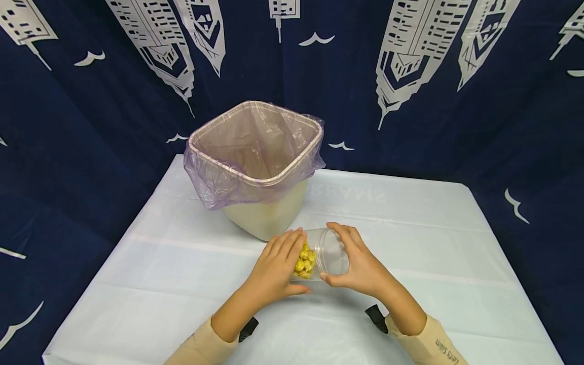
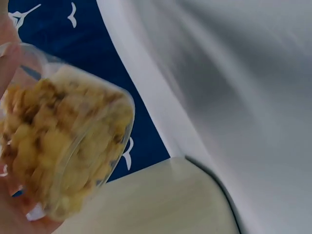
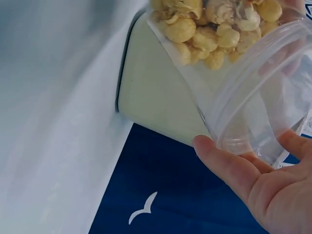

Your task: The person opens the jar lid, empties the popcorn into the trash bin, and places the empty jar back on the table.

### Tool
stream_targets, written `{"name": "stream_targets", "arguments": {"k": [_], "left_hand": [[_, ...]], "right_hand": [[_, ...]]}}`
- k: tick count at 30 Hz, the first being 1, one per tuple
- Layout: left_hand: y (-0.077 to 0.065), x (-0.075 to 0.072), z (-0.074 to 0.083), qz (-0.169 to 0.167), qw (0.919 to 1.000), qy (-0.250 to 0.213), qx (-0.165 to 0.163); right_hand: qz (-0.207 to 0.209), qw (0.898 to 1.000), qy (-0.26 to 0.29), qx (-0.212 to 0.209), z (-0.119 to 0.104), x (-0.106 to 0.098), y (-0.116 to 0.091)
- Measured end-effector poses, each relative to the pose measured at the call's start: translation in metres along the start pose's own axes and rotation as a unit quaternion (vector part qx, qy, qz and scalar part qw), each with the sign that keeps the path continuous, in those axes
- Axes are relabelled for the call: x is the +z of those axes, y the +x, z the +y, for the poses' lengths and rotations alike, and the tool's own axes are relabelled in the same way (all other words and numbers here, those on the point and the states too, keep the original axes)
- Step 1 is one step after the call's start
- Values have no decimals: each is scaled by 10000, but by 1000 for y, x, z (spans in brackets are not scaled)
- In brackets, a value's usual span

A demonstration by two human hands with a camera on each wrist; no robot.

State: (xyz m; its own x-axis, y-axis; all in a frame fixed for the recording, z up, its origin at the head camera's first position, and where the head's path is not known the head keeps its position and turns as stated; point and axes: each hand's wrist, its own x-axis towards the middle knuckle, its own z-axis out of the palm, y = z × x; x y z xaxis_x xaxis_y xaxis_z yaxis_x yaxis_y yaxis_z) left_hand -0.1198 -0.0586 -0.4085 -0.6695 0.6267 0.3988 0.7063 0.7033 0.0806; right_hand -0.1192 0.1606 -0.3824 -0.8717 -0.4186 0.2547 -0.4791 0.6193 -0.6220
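Note:
A clear plastic jar (image 1: pixel 311 243) of yellow popcorn (image 1: pixel 304 262) lies tilted on its side between both hands, above the table. My left hand (image 1: pixel 276 268) grips the jar's body near its base, thumb below and fingers over the top. My right hand (image 1: pixel 358 261) holds the clear ringed end (image 3: pixel 234 107), thumb on one side and fingers on the other. Whether that end is a lid or a bare mouth I cannot tell. In the left wrist view, the popcorn (image 2: pixel 53 131) is packed towards the jar's base.
A cream bin (image 1: pixel 269 210) with a translucent purple liner (image 1: pixel 214 182) stands on the table just beyond the jar. White cloth covers the table (image 1: pixel 433 243). A dark blue curtain (image 1: pixel 347 91) with white building and bird prints hangs behind.

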Motion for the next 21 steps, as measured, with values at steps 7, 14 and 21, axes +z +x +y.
{"name": "stream_targets", "arguments": {"k": [7,14,21], "left_hand": [[2,7,2,734,9969,293,17],[3,6,2,989,9947,254,130],[1,4,2,1001,9945,265,134]], "right_hand": [[-24,9976,650,251,-4,4,-2],[-236,9954,915,158,-1,9,-6],[-308,9947,969,-160,3,13,-7]]}}
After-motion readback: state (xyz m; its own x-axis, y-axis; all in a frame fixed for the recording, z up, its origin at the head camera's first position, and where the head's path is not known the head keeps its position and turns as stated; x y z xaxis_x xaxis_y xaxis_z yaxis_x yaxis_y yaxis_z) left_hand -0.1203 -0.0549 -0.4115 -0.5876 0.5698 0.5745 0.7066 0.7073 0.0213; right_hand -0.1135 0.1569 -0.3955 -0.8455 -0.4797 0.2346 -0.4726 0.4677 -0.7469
